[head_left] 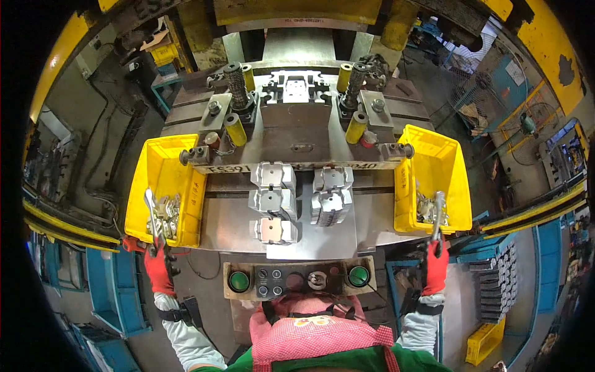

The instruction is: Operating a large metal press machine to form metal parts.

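I have the left silver tool (150, 208) and the right silver tool (439, 214) reaching over the left yellow bin (194, 214) and the right yellow bin (404, 192). My left hand (160, 270) is closed around one, my right hand (436, 266) around the other, well apart. Small metal pieces (167, 212) lie in both bins. Between them I see stacked metal blocks (271, 201), then the die (296, 127) behind; nearer me, a control box (305, 279).

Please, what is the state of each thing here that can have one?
Left hand: closed on left tool.
Right hand: closed on right tool.
Left tool: gripped.
Right tool: gripped.
Left bin: uncovered, partly filled.
Right bin: uncovered, partly filled.
Metal parts: stacked in piles.
Green buttons: untouched.
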Demonstrator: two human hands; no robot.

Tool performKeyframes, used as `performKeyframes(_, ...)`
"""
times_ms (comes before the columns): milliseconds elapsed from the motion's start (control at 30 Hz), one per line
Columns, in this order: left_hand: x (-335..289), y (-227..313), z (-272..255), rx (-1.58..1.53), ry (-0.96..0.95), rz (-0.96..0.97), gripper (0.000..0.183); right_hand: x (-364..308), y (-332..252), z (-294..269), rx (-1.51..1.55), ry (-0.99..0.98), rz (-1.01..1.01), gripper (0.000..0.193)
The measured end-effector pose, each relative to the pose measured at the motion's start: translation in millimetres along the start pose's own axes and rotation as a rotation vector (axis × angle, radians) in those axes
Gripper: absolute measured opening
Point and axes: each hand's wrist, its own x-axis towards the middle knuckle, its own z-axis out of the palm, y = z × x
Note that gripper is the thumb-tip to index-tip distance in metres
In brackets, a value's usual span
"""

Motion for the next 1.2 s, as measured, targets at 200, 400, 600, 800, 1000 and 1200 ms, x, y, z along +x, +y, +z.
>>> performKeyframes(200,1.5,-30.5,3.8,0.005,-0.02,-0.044,0.03,-30.1,-51.7,40.8,0.183,-0.748,-0.259,0.052)
performKeyframes(400,-17.3,-37.3,1.7,-0.168,-0.016,0.087,0.031,-25.2,-102.8,39.2,0.314,-0.938,0.105,0.045)
performKeyframes(600,-54.7,-35.5,5.2,-0.313,-0.038,0.209,0.038,31.5,-159.0,96.1,0.576,-0.909,-0.285,0.038)
performKeyframes(800,-66.7,-39.0,5.6,-0.378,-0.127,0.413,0.045,127.0,-236.1,226.2,0.437,-0.761,-0.413,0.032)
performKeyframes(1000,-72.7,-96.2,-10.9,-0.655,0.026,0.071,0.019,156.9,-233.4,261.4,0.171,-0.753,-0.406,0.037)
performKeyframes(1200,-61.0,-170.6,9.3,-0.669,0.314,-0.238,0.018,125.4,-222.8,205.4,0.407,-0.547,-0.469,0.035)
